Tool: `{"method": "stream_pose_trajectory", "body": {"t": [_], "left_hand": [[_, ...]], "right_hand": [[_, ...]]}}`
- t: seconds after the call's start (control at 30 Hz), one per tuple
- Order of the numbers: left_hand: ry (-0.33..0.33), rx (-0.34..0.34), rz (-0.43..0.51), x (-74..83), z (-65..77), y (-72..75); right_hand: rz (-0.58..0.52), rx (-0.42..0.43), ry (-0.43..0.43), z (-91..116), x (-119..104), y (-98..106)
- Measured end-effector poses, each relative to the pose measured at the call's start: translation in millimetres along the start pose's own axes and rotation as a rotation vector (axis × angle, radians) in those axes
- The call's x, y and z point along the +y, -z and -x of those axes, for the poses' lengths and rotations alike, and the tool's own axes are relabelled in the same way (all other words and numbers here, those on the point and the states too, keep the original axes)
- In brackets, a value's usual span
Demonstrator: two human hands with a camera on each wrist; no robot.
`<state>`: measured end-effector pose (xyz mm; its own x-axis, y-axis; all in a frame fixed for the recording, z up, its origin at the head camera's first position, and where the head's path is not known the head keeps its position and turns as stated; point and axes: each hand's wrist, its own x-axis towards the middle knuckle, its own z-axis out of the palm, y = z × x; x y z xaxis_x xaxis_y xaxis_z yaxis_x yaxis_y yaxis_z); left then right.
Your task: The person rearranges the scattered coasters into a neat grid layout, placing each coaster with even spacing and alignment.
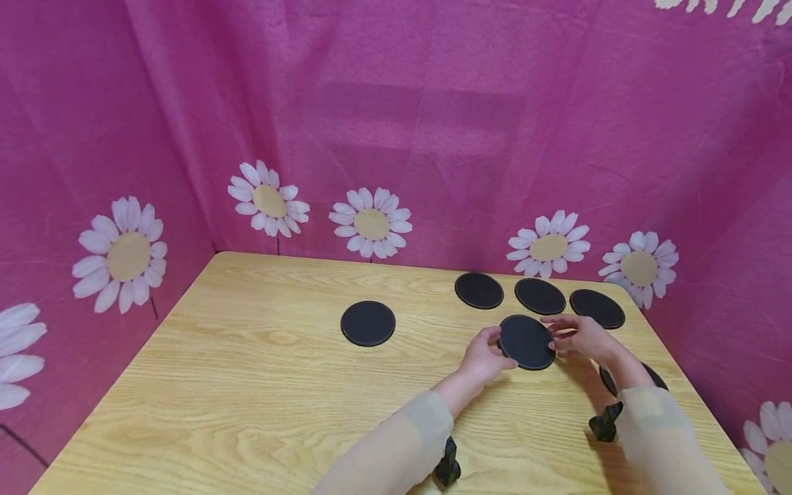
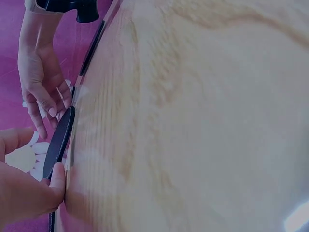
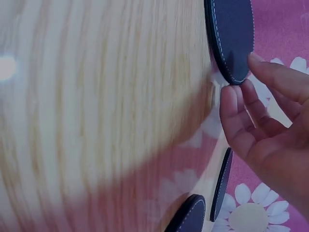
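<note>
Coaster (image 1: 526, 342), black and round, is what I have between both hands over the table's (image 1: 278, 399) right part, nearer me than three more coasters (image 1: 540, 296); my left hand (image 1: 485, 357) pinches one edge, my right hand (image 1: 584, 338) holds the opposite edge, thumb and fingers curved about it

Magenta cloth (image 1: 402, 124) printed with white daisies (image 1: 371, 223) hangs left, right and far. It borders a pale wood-grained table (image 1: 247, 371).
</note>
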<state>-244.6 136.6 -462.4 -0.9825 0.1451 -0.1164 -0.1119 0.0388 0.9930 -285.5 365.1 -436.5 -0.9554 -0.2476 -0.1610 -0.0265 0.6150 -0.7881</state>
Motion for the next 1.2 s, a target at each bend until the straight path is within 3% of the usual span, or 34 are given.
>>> {"method": "stream_pose_trajectory", "body": {"t": [0.2, 0.67, 0.93, 1.2], "left_hand": [[0.005, 0.054, 0.028, 1.1, -2.6, 2.8], [-0.014, 0.168, 0.077, 10.9, -8.6, 19.1], [-0.005, 0.170, 0.200, 24.1, -8.5, 30.1], [-0.036, 0.214, 0.188, 38.9, -4.9, 41.5]], "right_hand": [[-0.035, 0.019, -0.001, 1.6, -10.0, -2.6], [0.019, 0.091, 0.085, 1.3, -41.9, -14.5], [0.035, 0.138, 0.100, -0.1, -57.1, -16.7], [-0.019, 0.175, 0.100, 2.1, -75.7, -21.5]]}}
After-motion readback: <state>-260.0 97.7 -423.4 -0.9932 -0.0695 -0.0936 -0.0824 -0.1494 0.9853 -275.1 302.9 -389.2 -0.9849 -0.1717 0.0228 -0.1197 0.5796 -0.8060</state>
